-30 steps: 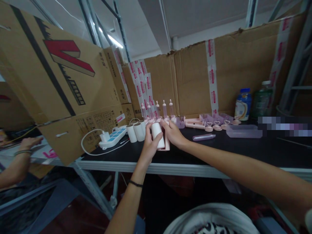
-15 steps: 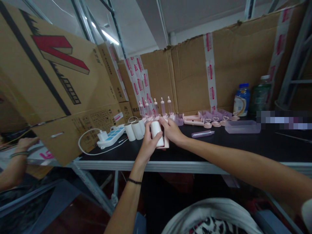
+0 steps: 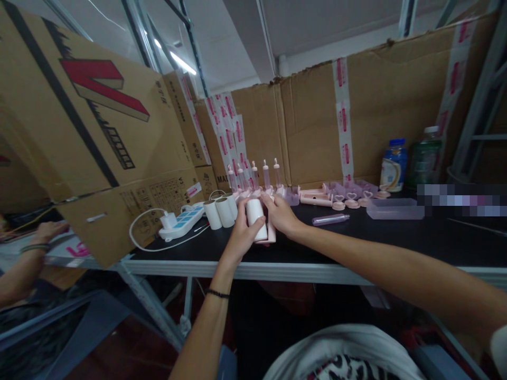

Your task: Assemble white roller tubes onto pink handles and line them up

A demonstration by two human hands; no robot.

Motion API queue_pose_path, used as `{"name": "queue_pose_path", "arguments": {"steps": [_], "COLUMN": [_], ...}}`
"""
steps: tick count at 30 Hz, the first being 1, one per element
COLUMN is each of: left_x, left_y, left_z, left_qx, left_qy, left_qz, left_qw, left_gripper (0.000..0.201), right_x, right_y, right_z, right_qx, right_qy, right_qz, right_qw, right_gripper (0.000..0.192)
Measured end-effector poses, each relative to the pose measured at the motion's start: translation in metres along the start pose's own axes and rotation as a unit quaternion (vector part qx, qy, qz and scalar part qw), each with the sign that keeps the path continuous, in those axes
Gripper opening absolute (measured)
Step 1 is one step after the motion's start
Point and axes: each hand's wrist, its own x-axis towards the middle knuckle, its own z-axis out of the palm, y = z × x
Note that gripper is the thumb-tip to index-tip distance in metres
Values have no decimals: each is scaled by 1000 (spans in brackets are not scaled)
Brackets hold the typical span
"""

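Observation:
In front of me, above the black tabletop near its front edge, my left hand (image 3: 242, 232) is closed around a white cylinder (image 3: 256, 219), thumb across its front. Beside it on the right is a pale pink plastic housing (image 3: 271, 233), pressed against the cylinder. My right hand (image 3: 283, 216) grips that housing from the right, its fingers bent over the top. How the two pieces join is hidden by my fingers. Just behind my hands stand several clear tubes with pink tops (image 3: 265, 171). Several more white cylinders (image 3: 213, 215) stand to the left of my left hand.
A white power strip (image 3: 186, 221) with a cable lies left. To the right are a purple tube (image 3: 330, 219), pink heart-topped pieces (image 3: 351, 201), a purple tray (image 3: 395, 212) and two bottles (image 3: 392, 168). Cardboard walls (image 3: 312, 132) enclose the table. A co-worker's hand (image 3: 50, 231) shows far left.
The view has shifted very slightly. Both hands keep their hold on the white cylinder and pink housing, with hardly any visible movement.

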Motion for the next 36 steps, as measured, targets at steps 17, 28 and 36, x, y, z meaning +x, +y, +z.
{"name": "queue_pose_path", "arguments": {"steps": [17, 28, 36], "left_x": [2, 5, 5], "left_y": [-11, -15, -16], "left_z": [3, -3, -3], "left_qx": [-2, 49, 57], "left_qy": [23, 21, 18], "left_qz": [97, 102, 90], "left_qw": [995, 993, 994], "left_gripper": [72, 53, 48], "right_x": [-5, -7, -9], "right_y": [-22, -20, -19], "right_z": [-13, -14, -16], "right_qx": [37, 40, 26], "right_qy": [40, 20, 0], "right_qz": [-90, -99, -94], "right_qw": [994, 994, 995], "right_gripper": [38, 43, 46]}}
